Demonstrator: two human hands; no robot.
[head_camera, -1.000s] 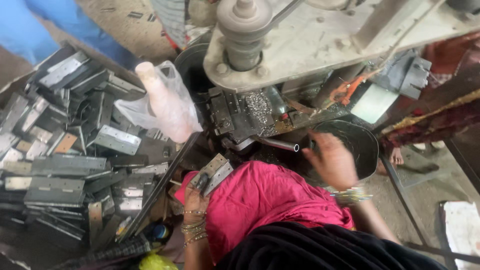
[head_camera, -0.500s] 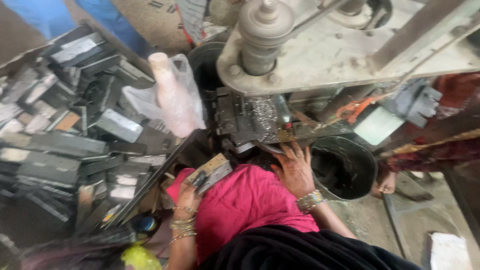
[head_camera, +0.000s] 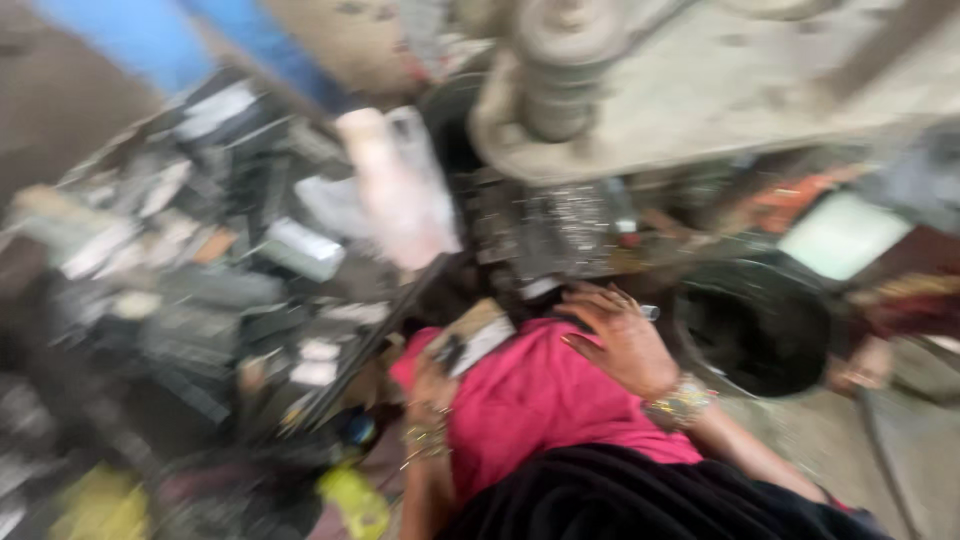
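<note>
A: what've the hands got rn?

B: my left hand is gripping a small flat metal piece over the pink cloth, just beside the pile of dark metal parts. Right hand lies fingers spread, flat on the cloth, near the black bucket. Pic's blurry tho.

My one head camera, looking steeply down from above my hands, close over my left hand and right hand, frame blurred
</note>
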